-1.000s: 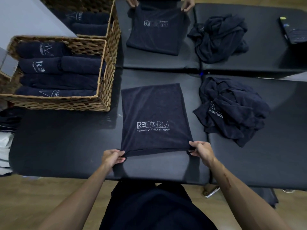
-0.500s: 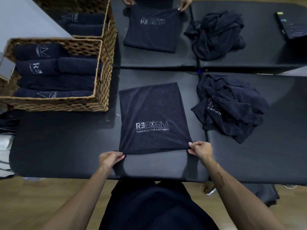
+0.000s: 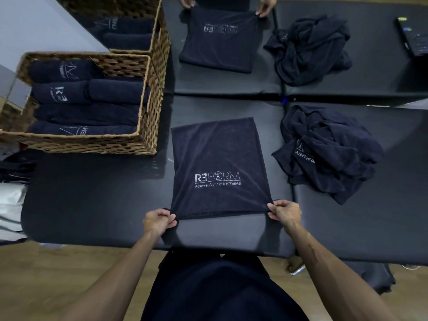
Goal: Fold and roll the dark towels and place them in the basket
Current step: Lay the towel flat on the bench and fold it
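Black padded worktop [image 3: 97, 200] fills the view, with wood floor below its near edge. Take the towel [image 3: 217, 167] as the landmark: it lies flat at the centre, folded to a rectangle, logo up and reading toward the person.

At the towel's near-left corner the left hand [image 3: 158, 220] pinches the cloth between thumb and curled fingers. At its near-right corner the right hand [image 3: 286, 212] does the same. Both corners are raised slightly off the worktop, and the near edge is drawn taut between them.

Left of the towel and a little beyond it stands the basket [image 3: 92, 144], touching the worktop, with 4 rows of rolled towels inside. Right of the towel, well apart, sits a heap [image 3: 326, 154] of unfolded dark towels. Beyond the towel, a mirror appears to repeat the scene.

Judging from this, the next move is a fold or the start of the roll from the near edge. Risks:

1. If 1 hand leads, the edge will skew and the roll will come out coned.
2. A loose pinch may drop a layer, since the folded cloth is at least 2 layers thick, and the fold would open.
3. Pulling toward the body could drag the towel off the near edge.
4. The basket looks nearly full, so a slack roll may not fit.
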